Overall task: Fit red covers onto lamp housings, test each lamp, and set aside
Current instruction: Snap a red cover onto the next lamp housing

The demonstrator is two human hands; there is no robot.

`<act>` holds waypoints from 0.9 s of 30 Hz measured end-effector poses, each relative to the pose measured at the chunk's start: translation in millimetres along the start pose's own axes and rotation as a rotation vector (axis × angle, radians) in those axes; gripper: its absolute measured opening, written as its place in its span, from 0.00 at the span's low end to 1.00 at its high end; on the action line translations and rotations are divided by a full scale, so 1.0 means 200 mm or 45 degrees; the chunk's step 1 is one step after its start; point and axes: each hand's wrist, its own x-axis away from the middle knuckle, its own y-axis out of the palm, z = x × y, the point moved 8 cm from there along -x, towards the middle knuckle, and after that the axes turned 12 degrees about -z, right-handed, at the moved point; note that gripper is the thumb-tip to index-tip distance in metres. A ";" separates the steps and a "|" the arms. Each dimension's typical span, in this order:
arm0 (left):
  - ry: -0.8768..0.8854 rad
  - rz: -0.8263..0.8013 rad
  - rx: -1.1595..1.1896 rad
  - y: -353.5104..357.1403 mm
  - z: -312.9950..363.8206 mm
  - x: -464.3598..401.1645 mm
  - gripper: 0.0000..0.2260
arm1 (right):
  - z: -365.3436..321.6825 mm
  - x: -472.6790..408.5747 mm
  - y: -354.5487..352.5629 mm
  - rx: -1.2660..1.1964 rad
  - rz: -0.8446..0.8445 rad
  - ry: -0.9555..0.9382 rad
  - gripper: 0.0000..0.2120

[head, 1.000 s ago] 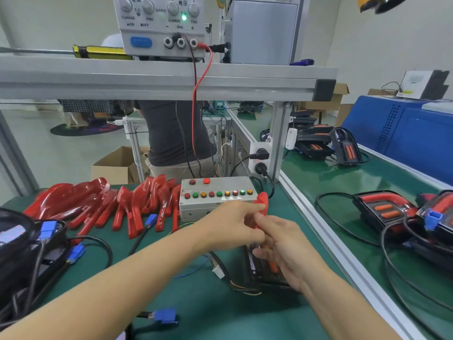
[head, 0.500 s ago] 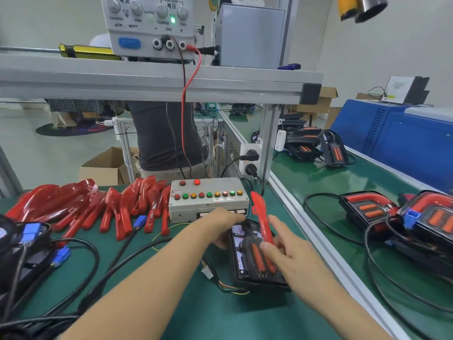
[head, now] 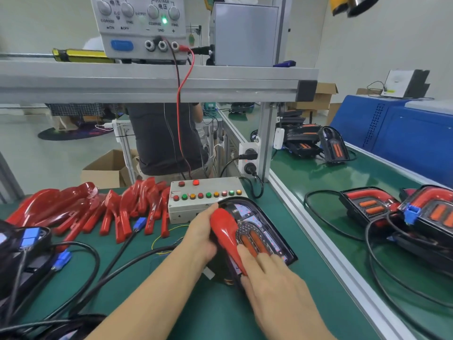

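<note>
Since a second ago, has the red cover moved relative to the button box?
Yes. The red cover has come down from upright beside the button box to lie on the lamp housing.

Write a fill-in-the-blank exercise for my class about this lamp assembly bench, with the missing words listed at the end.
1. The cover being fitted onto the lamp housing is coloured ____.
2. The spare covers lie to the ____ of the button box.
3. The mat under the housing is coloured ____.
4. The left hand and right hand both touch the ____.

Missing words: red; left; green; cover
</note>
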 end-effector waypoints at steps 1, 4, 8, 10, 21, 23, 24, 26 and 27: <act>0.014 -0.018 0.023 0.01 -0.01 0.01 0.16 | 0.00 0.00 0.01 0.030 -0.004 0.016 0.32; 0.029 -0.065 0.035 0.02 -0.03 0.01 0.23 | 0.02 -0.01 0.03 0.093 -0.014 0.103 0.36; 0.053 -0.071 0.053 0.04 -0.05 0.02 0.25 | 0.00 -0.04 0.03 0.107 0.041 0.139 0.34; 0.067 -0.035 0.070 0.03 -0.06 0.01 0.25 | -0.01 -0.05 0.04 0.124 0.057 0.136 0.35; 0.435 -0.076 -0.010 0.01 0.11 0.03 0.23 | 0.16 -0.01 0.10 -0.660 0.025 0.168 0.15; 0.473 -0.041 0.019 -0.02 0.17 0.03 0.21 | 0.31 0.05 0.14 -1.127 0.083 0.439 0.11; 0.492 -0.029 0.032 -0.04 0.20 0.02 0.19 | 0.38 0.08 0.19 -1.307 0.092 0.602 0.13; 0.514 -0.005 0.057 -0.06 0.23 0.03 0.16 | 0.39 0.09 0.31 -1.728 -0.126 0.792 0.28; 0.507 0.002 0.059 -0.06 0.22 0.03 0.16 | 0.33 0.08 0.36 -1.958 -0.279 0.795 0.37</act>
